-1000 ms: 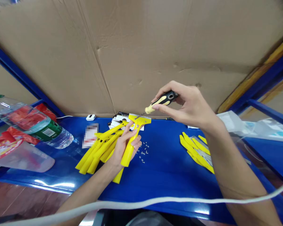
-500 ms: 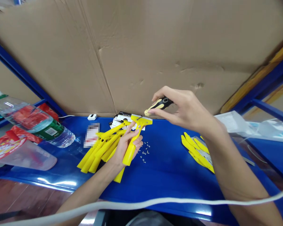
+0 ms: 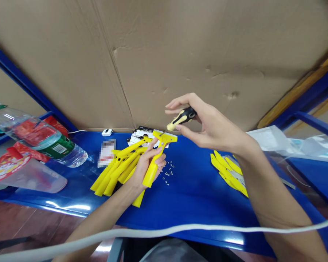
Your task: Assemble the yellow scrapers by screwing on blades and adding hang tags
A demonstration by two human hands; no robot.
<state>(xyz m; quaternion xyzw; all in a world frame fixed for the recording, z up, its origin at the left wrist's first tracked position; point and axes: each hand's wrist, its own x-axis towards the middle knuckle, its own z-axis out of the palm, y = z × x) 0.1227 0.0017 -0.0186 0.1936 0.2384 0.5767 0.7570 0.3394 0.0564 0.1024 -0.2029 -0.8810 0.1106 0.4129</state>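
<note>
My left hand point(image 3: 148, 165) is wrapped round the handle of a yellow plastic scraper point(image 3: 152, 174), its wide head pointing up and away. In my right hand point(image 3: 207, 122) is a black and cream screwdriver point(image 3: 183, 117), held loosely with the thumb beside the handle and the fingers raised off it. The screwdriver's shaft slants down to the left, its tip at the left end of the scraper head. Several more yellow scraper handles point(image 3: 113, 176) lie piled left of my left hand. Small screws and nuts point(image 3: 168, 174) are scattered on the blue table to its right.
Flat yellow pieces point(image 3: 226, 171) lie on the right, partly behind my right forearm. A water bottle point(image 3: 51, 143) and a plastic cup point(image 3: 38, 174) stand left. Printed cards point(image 3: 140, 134) lie by the cardboard wall point(image 3: 164, 65). A white cable point(image 3: 180, 229) crosses in front.
The fingers of my right hand have loosened and lifted from the screwdriver handle, which has shifted slightly left. My left hand still grips the scraper in nearly the same place.
</note>
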